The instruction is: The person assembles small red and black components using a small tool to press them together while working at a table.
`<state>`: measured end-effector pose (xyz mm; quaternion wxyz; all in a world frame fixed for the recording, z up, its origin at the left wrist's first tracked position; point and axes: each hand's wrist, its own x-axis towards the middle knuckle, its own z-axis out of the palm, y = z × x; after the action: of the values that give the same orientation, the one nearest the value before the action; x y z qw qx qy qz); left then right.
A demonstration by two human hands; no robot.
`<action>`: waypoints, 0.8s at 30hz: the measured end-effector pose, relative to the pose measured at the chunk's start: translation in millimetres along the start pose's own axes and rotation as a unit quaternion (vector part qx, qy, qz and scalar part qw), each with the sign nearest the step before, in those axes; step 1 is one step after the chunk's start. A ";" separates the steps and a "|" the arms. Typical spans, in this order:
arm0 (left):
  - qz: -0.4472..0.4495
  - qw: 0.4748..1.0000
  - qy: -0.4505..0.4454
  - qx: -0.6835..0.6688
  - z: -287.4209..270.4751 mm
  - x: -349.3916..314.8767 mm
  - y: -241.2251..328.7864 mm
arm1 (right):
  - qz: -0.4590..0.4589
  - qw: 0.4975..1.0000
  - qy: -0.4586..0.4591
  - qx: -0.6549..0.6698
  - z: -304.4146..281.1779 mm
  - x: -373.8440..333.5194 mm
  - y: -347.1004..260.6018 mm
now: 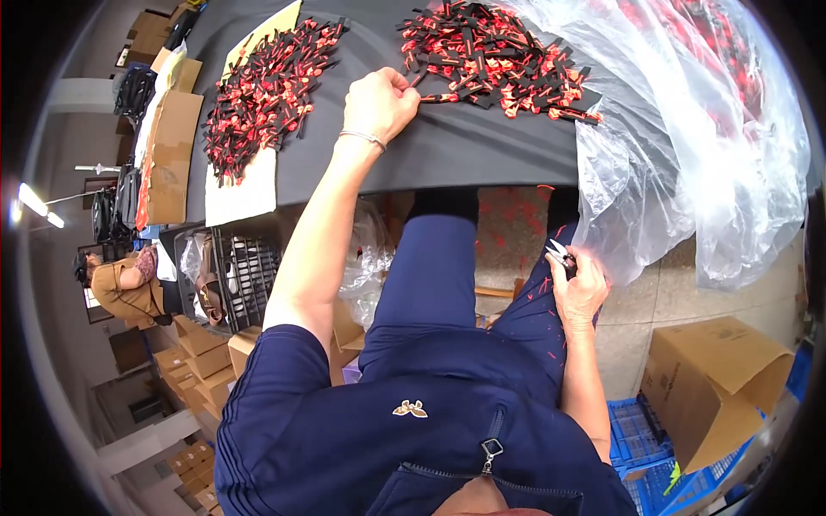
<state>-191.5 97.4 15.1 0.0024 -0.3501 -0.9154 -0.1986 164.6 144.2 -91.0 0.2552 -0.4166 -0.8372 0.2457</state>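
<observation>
My left hand [383, 105] is reached out over the black-covered table [344, 159], its fingers pinched at the near-left edge of a heap of small black-and-red strip pieces [495, 60]. One dark strip [418, 78] shows at the fingertips, and another lies against the hand's right side. My right hand [579, 288] rests low over my right thigh, wrapped round a pair of thread snips [561, 256] whose pale blades point up and left. A second heap of black-and-red pieces [271, 99] lies left of my left hand, on a cream sheet [241, 193].
Clear plastic sheeting [637, 146] hangs over the table's right side, with more red pieces under it. An open cardboard box [714, 378] stands on blue crates [641, 439] at lower right. Red thread scraps dot my trousers and the floor. Another person [129, 284] is at far left, near stacked cartons.
</observation>
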 end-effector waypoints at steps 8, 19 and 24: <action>0.039 0.997 0.046 0.043 -0.7 -2.3 -12.9 | -0.035 0.999 0.025 -0.001 4.6 -0.4 1.0; -0.047 0.960 0.023 -0.275 -8.0 -8.7 -23.0 | -0.039 0.999 0.027 -0.005 5.0 -5.2 2.2; -0.120 0.780 -0.145 -0.597 -21.4 -64.1 19.6 | -0.026 0.999 0.026 0.019 2.7 -10.1 3.1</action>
<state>-133.4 61.8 32.8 -0.3633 -0.1934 -0.6375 -0.6513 169.9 136.9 -97.2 0.2911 -0.3960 -0.8362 0.2434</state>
